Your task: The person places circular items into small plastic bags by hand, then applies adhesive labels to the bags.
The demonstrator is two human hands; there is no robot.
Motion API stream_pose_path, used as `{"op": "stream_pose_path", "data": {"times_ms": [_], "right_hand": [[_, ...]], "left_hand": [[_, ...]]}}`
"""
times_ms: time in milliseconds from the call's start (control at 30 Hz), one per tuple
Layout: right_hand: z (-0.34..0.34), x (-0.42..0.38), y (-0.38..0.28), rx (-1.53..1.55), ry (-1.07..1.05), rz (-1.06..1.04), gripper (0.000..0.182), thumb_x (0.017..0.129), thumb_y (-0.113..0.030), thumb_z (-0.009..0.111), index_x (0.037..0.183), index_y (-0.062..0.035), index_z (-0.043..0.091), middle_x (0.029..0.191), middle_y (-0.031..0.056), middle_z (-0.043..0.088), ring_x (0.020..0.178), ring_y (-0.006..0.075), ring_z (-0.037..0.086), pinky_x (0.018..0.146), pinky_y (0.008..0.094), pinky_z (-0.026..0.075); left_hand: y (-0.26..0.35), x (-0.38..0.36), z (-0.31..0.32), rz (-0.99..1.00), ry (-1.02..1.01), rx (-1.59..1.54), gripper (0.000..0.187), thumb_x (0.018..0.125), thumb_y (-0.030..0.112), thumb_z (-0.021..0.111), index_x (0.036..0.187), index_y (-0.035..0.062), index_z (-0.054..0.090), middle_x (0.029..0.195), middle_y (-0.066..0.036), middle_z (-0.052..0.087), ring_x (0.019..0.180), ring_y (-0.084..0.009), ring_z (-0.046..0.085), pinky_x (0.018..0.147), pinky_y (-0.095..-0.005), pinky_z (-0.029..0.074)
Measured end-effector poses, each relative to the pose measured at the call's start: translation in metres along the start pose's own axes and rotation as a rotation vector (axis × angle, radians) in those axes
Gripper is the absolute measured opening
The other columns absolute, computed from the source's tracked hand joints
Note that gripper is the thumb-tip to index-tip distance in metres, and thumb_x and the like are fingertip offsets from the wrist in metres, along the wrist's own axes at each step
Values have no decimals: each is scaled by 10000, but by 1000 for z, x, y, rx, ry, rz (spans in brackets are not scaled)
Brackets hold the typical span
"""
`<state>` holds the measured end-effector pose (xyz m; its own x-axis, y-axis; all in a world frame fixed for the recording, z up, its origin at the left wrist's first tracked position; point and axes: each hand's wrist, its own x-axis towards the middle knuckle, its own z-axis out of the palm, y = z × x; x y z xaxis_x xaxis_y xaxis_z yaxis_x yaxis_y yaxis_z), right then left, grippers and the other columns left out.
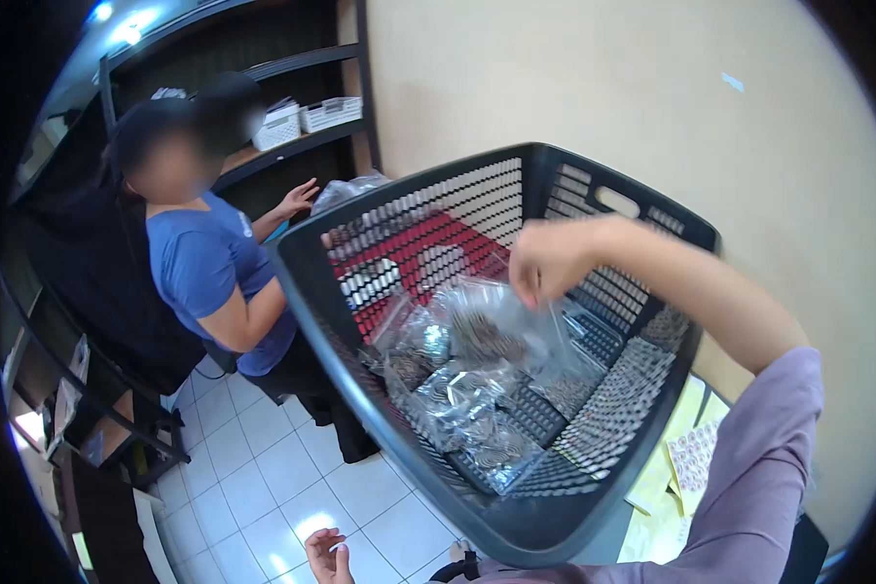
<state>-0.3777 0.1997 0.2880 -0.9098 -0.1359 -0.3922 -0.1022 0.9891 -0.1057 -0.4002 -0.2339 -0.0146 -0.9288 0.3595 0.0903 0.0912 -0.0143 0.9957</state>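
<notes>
A large black plastic basket [613, 496] with slatted walls stands in front of me. Inside it lie several clear plastic bags [462, 389] filled with small metallic-looking pieces, too small to name. My right hand [560, 258] reaches over the basket, somewhat blurred, its fingers pinched on the top of a clear plastic bag [492, 331]. The lower part of that bag hangs among the others. Low in the view, outside the basket, my left hand [328, 557] has its fingers apart and holds nothing.
At the left stands a person in a blue shirt [200, 258], one hand [299, 198] by a plastic bag [350, 190] behind the basket. Dark shelves [307, 66] hold white baskets [331, 114]. Yellow sheets [657, 535] and a sticker sheet [693, 457] lie at the right.
</notes>
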Motion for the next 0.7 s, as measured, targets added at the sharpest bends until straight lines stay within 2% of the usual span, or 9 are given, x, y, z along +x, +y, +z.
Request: {"op": "stream_pose_path", "data": {"times_ms": [100,233,300,367,400,467,533,600,700], "right_hand": [[-12,-82,-11,219,492,-59,92,677,-62,610,761,-22,604,755,50,609,729,127,569,683,260,448],[6,-186,-37,254,1129,41,203,778,-225,612,806,-24,601,709,3,568,675,79,517,648,216,424],[26,-242,-52,52,1331,357,201,798,-219,588,813,-19,577,709,-8,543,691,67,507,663,202,416],[57,-284,-60,51,1396,396,198,808,-213,576,829,-17,560,722,-4,538,690,67,504,666,203,418],[75,-303,-67,53,1465,415,196,818,-207,564,846,-15,543,734,0,532,689,68,502,669,204,420],[124,-333,-80,228,1445,555,193,830,-201,546,883,-16,521,763,16,543,706,69,514,678,210,427],[172,-352,-108,563,1391,700,151,851,-158,500,900,-16,505,836,66,568,718,136,587,640,235,469],[224,-362,-125,808,1425,606,132,863,-104,456,953,-10,436,874,113,555,713,202,609,572,265,496],[282,-351,-145,991,1553,518,99,868,-90,435,909,0,435,871,127,542,707,212,612,569,278,517]], "left_hand": [[14,-11,19,-148,-338,-90,303,814,3,502,1111,23,444,1029,-82,517,927,-167,492,818,-281,389],[38,-31,52,-232,-813,-87,357,821,54,523,1156,27,403,1009,-77,516,942,-169,479,800,-279,388],[48,-40,72,-260,-1009,-61,385,822,75,531,1175,25,383,1006,-78,514,948,-169,473,800,-279,386],[52,-51,97,-187,-1206,-154,421,825,114,544,1186,7,356,987,-106,528,905,-191,500,779,-296,405],[63,-57,111,-218,-1260,-123,384,763,-13,521,1122,-2,384,1004,-114,500,911,-176,494,798,-311,389],[70,-65,141,-181,-1306,-114,394,778,15,527,1141,-3,375,1005,-112,500,909,-173,491,800,-311,385],[73,-76,173,-132,-1320,-140,417,774,79,574,1148,-4,407,1012,-98,534,900,-157,515,805,-304,402],[83,-90,212,-76,-1329,-211,413,778,81,568,1147,-2,402,1030,-96,523,921,-156,506,811,-303,399],[100,-116,274,68,-1342,-405,436,778,98,554,1159,17,357,1029,-97,485,950,-168,463,820,-325,369]]}}
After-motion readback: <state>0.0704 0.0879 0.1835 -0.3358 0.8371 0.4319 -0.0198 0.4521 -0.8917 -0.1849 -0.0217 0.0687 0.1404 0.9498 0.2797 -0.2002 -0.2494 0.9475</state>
